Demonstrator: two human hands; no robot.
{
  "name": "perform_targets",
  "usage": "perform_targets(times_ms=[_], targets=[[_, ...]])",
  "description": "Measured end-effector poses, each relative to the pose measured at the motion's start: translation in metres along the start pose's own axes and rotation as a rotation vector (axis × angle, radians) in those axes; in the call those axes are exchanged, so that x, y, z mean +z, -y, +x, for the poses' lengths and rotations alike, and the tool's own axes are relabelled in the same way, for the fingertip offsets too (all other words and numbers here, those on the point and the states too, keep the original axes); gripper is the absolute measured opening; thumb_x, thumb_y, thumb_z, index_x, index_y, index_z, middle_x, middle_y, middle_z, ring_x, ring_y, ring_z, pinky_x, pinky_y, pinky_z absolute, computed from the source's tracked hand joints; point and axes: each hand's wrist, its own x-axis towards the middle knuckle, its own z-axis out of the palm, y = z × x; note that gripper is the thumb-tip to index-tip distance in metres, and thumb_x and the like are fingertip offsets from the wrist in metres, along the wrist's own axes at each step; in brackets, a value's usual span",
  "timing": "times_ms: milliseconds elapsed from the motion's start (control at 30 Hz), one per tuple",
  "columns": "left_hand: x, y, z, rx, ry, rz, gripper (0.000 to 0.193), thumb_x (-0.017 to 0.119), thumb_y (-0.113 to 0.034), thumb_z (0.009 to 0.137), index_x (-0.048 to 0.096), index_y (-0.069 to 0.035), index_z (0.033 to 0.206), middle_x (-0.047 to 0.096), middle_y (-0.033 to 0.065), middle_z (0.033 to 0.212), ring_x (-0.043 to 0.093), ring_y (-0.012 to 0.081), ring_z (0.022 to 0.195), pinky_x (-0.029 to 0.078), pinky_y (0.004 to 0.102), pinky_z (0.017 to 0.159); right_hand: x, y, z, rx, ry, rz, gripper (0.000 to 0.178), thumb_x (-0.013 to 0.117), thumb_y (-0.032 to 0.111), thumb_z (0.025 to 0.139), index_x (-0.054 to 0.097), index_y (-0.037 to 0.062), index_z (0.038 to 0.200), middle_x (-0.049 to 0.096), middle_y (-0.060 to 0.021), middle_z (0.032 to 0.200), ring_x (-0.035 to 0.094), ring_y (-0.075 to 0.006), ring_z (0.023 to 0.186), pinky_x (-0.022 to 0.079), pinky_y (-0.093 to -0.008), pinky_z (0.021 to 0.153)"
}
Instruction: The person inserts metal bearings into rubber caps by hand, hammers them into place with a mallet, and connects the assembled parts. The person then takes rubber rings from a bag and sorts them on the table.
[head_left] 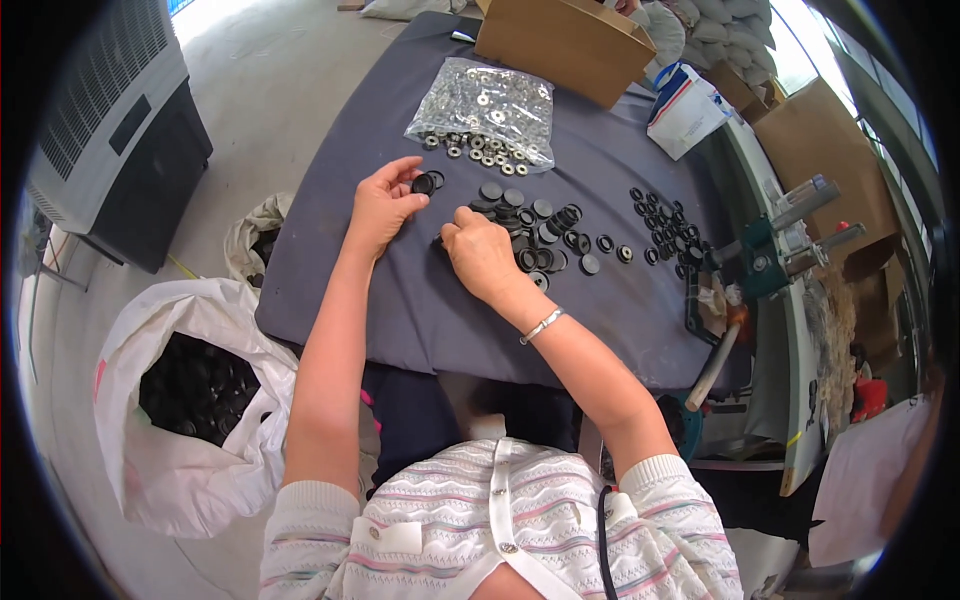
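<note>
My left hand (382,208) is closed on a round black cap (424,184), held between thumb and fingers at the left of the cloth-covered table. A second black ring shows right behind that cap. My right hand (480,255) is pinched at the left edge of a loose pile of black caps (542,233). Its fingertips point away from the lens, and a bit of something black shows beside them; what they hold is hidden. Beyond both hands lies a clear plastic bag (490,105) of small metal ring-shaped parts, several of them spilled from its near edge.
Black rings (665,225) lie scattered at the right, near a green bench press (765,250) with a wooden-looking handle. A cardboard box (565,45) stands at the far edge. Left of the table, a white sack (190,480) holds black parts, and an air cooler (120,130) stands behind.
</note>
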Motion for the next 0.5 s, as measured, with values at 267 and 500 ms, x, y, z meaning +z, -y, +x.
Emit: perform_targets(times_ms=[267, 500], targets=[[-0.006, 0.011, 0.002, -0.027, -0.034, 0.340, 0.026, 0.063, 0.006, 0.072, 0.069, 0.000, 0.096, 0.067, 0.0030, 0.081, 0.060, 0.0077, 0.070, 0.050, 0.0228, 0.066, -0.002, -0.009, 0.002, 0.035, -0.081, 0.049, 0.006, 0.059, 0.010, 0.075, 0.061, 0.0047, 0.072, 0.054, -0.0101, 0.076, 0.060, -0.0271, 0.073, 0.051, -0.0384, 0.060], [-0.006, 0.014, -0.001, 0.295, -0.040, 0.874, 0.016, 0.062, -0.001, 0.077, 0.069, 0.001, 0.092, 0.068, 0.0067, 0.081, 0.063, 0.0127, 0.070, 0.051, 0.0269, 0.066, -0.039, -0.040, -0.008, 0.259, -0.113, 0.156, 0.009, 0.062, 0.013, 0.081, 0.065, 0.0050, 0.083, 0.058, -0.0109, 0.082, 0.061, -0.0317, 0.074, 0.050, -0.0423, 0.065]])
